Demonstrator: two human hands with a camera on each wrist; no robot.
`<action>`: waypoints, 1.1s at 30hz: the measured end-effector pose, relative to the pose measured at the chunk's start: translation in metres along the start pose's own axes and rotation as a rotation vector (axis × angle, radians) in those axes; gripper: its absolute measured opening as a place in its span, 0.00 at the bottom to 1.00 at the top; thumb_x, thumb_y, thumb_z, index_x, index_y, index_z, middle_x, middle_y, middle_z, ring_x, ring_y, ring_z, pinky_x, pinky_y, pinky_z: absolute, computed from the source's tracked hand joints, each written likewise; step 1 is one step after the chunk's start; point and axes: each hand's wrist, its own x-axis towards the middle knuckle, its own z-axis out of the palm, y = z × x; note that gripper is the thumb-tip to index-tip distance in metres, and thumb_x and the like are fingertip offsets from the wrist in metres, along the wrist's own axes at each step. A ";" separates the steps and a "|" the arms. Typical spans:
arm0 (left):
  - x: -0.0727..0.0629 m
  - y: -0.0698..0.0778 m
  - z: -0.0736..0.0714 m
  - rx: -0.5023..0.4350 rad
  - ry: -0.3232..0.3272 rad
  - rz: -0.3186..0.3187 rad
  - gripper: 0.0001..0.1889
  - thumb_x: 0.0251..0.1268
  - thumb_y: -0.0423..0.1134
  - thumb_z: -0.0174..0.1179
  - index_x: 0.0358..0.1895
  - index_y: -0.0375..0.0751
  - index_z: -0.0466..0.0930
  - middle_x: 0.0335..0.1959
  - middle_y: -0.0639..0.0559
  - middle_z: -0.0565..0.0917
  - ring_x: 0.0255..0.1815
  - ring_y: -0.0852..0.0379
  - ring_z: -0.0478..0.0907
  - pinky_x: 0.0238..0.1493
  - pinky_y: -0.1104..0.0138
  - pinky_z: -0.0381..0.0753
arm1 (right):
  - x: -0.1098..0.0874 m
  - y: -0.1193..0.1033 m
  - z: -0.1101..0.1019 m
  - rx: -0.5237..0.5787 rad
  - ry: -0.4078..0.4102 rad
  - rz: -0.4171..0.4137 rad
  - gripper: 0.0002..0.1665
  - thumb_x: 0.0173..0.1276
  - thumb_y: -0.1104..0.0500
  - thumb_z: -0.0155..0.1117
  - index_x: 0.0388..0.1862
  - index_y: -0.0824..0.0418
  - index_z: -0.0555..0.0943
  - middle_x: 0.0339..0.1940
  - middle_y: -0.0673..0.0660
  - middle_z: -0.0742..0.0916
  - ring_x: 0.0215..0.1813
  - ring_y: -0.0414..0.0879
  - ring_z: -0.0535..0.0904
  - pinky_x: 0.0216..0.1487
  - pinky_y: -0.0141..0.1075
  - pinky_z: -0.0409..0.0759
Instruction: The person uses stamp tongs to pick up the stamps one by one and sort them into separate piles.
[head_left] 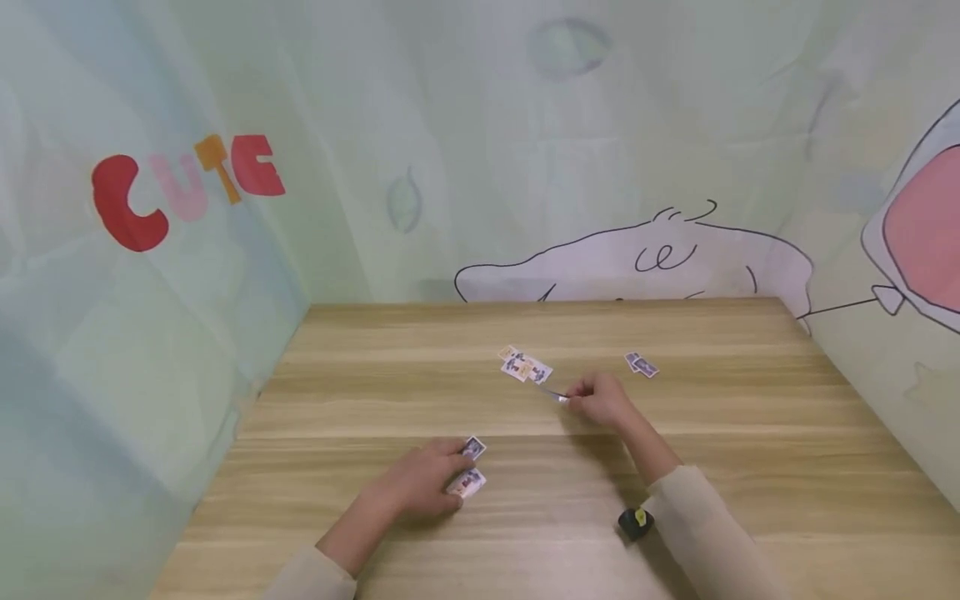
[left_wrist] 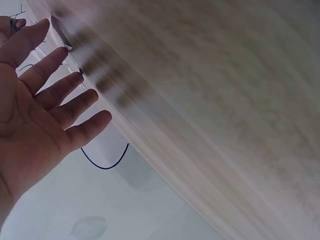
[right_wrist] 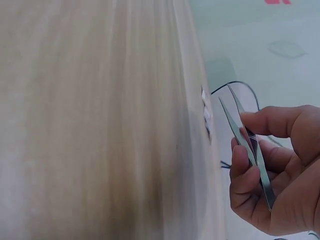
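My right hand (head_left: 597,398) holds a pair of metal tweezers (right_wrist: 231,120) between thumb and fingers. In the right wrist view the tweezer tips stand slightly apart with nothing between them. In the head view the tweezers point left, toward a cluster of small overlapping picture cards (head_left: 516,367) on the table. My left hand (head_left: 420,479) is low over the table, beside a dark-faced card (head_left: 473,447) and a lighter card (head_left: 468,483), partly covering both. Its fingers (left_wrist: 80,97) look spread and fairly straight in the left wrist view; whether they touch the cards I cannot tell.
Two overlapping dark cards (head_left: 643,365) lie at the back right of the wooden table (head_left: 360,375). Near my right sleeve sits a small black object with a yellow mark (head_left: 636,523). Printed fabric walls (head_left: 480,167) stand behind the table and at its sides.
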 end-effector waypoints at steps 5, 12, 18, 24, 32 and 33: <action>-0.003 -0.001 0.001 -0.013 -0.002 -0.036 0.30 0.46 0.43 0.66 0.57 0.40 0.76 0.63 0.39 0.69 0.58 0.42 0.69 0.56 0.49 0.70 | -0.011 -0.007 0.001 0.017 -0.055 -0.093 0.07 0.53 0.71 0.63 0.32 0.71 0.82 0.26 0.56 0.82 0.31 0.47 0.75 0.34 0.35 0.77; -0.004 -0.005 -0.003 -0.070 -0.022 -0.077 0.38 0.37 0.46 0.68 0.60 0.40 0.74 0.63 0.40 0.68 0.58 0.43 0.68 0.54 0.52 0.71 | -0.019 -0.017 0.005 0.003 -0.170 -0.147 0.05 0.55 0.69 0.63 0.31 0.66 0.83 0.26 0.52 0.82 0.30 0.45 0.74 0.32 0.35 0.75; -0.006 -0.005 -0.004 -0.096 -0.048 -0.094 0.40 0.36 0.46 0.71 0.61 0.40 0.72 0.65 0.41 0.66 0.61 0.42 0.66 0.57 0.50 0.68 | -0.021 -0.018 0.013 0.037 -0.229 -0.171 0.05 0.53 0.69 0.64 0.31 0.67 0.83 0.26 0.53 0.82 0.31 0.45 0.74 0.33 0.35 0.75; -0.010 -0.003 -0.002 -0.099 -0.054 -0.092 0.41 0.33 0.44 0.72 0.61 0.40 0.72 0.65 0.42 0.66 0.62 0.42 0.64 0.59 0.49 0.66 | -0.025 -0.018 0.020 0.042 -0.270 -0.172 0.07 0.52 0.69 0.65 0.32 0.67 0.83 0.27 0.52 0.82 0.31 0.45 0.75 0.34 0.36 0.76; -0.009 0.000 -0.003 -0.096 -0.056 -0.107 0.42 0.33 0.44 0.73 0.62 0.41 0.71 0.66 0.43 0.65 0.64 0.43 0.63 0.61 0.49 0.64 | -0.027 -0.023 0.028 0.026 -0.296 -0.179 0.07 0.52 0.68 0.66 0.32 0.65 0.83 0.27 0.51 0.83 0.32 0.45 0.76 0.36 0.36 0.77; -0.008 0.000 -0.003 -0.099 -0.055 -0.105 0.42 0.33 0.45 0.73 0.62 0.41 0.71 0.66 0.43 0.65 0.64 0.43 0.63 0.61 0.49 0.64 | -0.027 -0.023 0.029 0.025 -0.301 -0.178 0.07 0.52 0.68 0.66 0.32 0.65 0.83 0.27 0.51 0.83 0.32 0.45 0.76 0.36 0.36 0.77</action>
